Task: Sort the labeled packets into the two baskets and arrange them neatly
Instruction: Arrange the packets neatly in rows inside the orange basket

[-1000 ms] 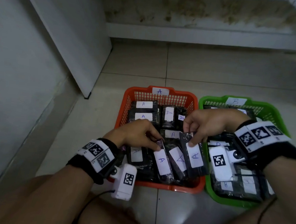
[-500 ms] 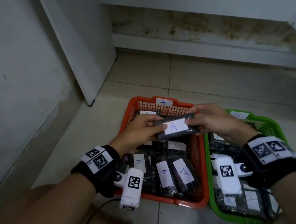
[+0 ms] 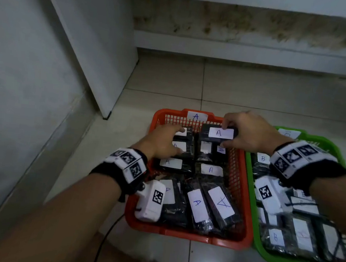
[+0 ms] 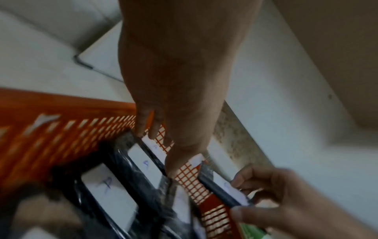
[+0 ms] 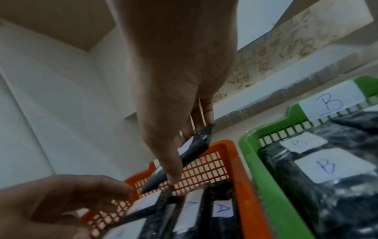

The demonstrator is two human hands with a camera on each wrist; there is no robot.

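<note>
Tiled floor holds both baskets, nearly sorted: your right hand (image 3: 250, 133) pinches an A packet (image 3: 217, 133) at the orange basket (image 3: 236, 180) far wall, left hand (image 3: 162, 142) fingers spread on A packets beneath, green basket (image 3: 262, 250) holding B's; placing and tidying remain.

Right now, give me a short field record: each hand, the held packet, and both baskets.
right hand: pinches an A packet at the far end of the orange basket
left hand: fingers spread, resting on A packets in the far left row
orange basket: tagged A, holds A packets
green basket: tagged B, holds B packets
</note>
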